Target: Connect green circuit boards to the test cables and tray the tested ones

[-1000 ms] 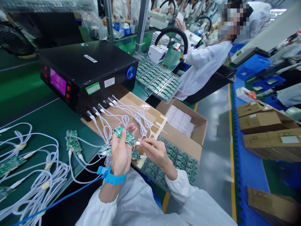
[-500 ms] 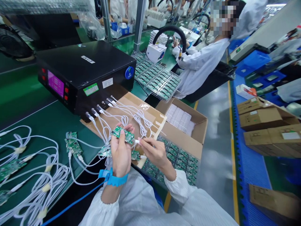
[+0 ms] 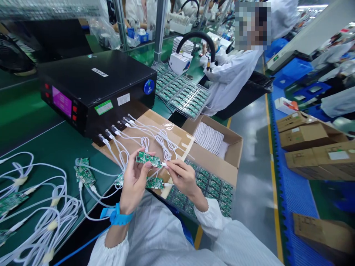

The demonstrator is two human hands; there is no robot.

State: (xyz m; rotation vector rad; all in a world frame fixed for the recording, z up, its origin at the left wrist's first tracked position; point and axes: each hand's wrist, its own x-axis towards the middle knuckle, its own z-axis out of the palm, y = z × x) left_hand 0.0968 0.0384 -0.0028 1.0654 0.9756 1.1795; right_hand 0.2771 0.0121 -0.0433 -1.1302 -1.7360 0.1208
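A green circuit board (image 3: 146, 158) is held by its edges between the thumb and fingers of my left hand (image 3: 135, 181), which wears a blue wrist strap (image 3: 122, 216). My right hand (image 3: 183, 177) pinches a white cable plug (image 3: 164, 164) at the board's right end; whether it is fully seated I cannot tell. Just below lies another circuit board (image 3: 155, 183) with a white plug at its right end. On the green bench to the left, a further board (image 3: 84, 173) has white cables attached.
A black box with a purple screen (image 3: 61, 101) feeds several white cables (image 3: 144, 142) over cardboard. Bundled cables (image 3: 52, 221) cover the bench's left. Trays of boards (image 3: 213, 188) and an open carton (image 3: 235, 155) stand right. A co-worker in white (image 3: 235, 77) sits beyond.
My left hand has turned, its palm now less upward, with the thumb at the board's lower edge. The board sits flatter and slightly further right. The right hand keeps its pinch on the plug.
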